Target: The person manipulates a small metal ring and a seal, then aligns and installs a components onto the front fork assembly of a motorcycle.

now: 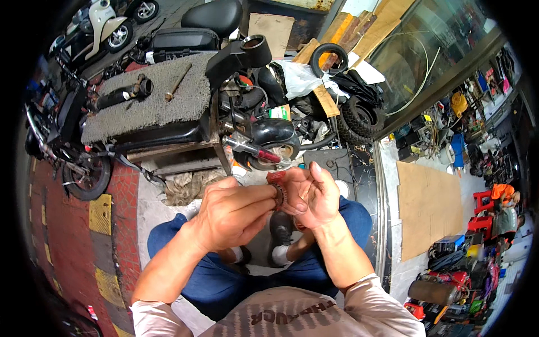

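Over my lap, my left hand [233, 213] is closed, its thumb and fingers pinching a small dark toothed ring [281, 194]. Beside it my right hand [312, 194] is turned palm up, with its fingers curled against the ring and its thumb raised. A small red piece [275, 177] shows at the far side of the ring, between the hands; its kind is unclear. Just beyond the hands lies a red and silver tube-shaped part [264, 154]. My fingers partly cover the ring.
A low bench with a grey mat [163, 106] stands ahead left, bearing a dark tubular part [120, 96] and a hammer-like tool [178, 82]. Tyres [359, 119] and mixed parts crowd the far side. A cardboard sheet [429, 210] lies right; a motorcycle [67, 140] stands left. Another person [507, 216] is far right.
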Tool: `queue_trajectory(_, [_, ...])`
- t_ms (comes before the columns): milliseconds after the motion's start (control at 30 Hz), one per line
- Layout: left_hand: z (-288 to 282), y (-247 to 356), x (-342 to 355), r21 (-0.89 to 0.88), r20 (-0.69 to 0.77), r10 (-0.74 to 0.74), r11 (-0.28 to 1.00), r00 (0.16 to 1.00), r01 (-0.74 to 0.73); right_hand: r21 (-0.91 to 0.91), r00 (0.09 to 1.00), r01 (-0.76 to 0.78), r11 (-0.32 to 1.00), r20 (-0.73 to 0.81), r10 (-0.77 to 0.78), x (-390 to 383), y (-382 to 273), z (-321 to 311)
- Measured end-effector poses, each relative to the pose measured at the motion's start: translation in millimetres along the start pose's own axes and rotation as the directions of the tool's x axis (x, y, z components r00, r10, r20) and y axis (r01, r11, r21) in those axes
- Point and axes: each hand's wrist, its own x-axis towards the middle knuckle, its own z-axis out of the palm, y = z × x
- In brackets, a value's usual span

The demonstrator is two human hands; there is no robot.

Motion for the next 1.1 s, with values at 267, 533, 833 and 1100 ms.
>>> queue_trajectory(267, [2.0, -1.2, -13.3, 0.044, 0.003, 0.023, 0.999, 1.000, -0.023, -0.158, 0.995, 0.098, 0.983, 0.046, -0.092, -7.2, -0.9, 2.2])
queue_trajectory(533, [-10.1, -0.3, -18.2, 0.023, 0.000, -0.012, 1.000, 1.000, 0.012, -0.281, 0.980, 0.182, 0.942, -0.031, -0.198, -6.6, 13.1, 9.7])
queue_trajectory(833, [-15.5, 0.9, -19.1, -0.012, -0.010, -0.049, 0.999, 0.999, 0.049, -0.317, 0.956, 0.270, 0.909, -0.025, -0.292, -6.7, 23.8, 12.7])
queue_trajectory(1100, [-11.7, -1.1, -18.4, -0.060, -0.032, -0.072, 0.996, 0.997, 0.070, -0.300, 0.923, 0.372, 0.878, 0.023, -0.383, -7.5, 30.1, 8.3])
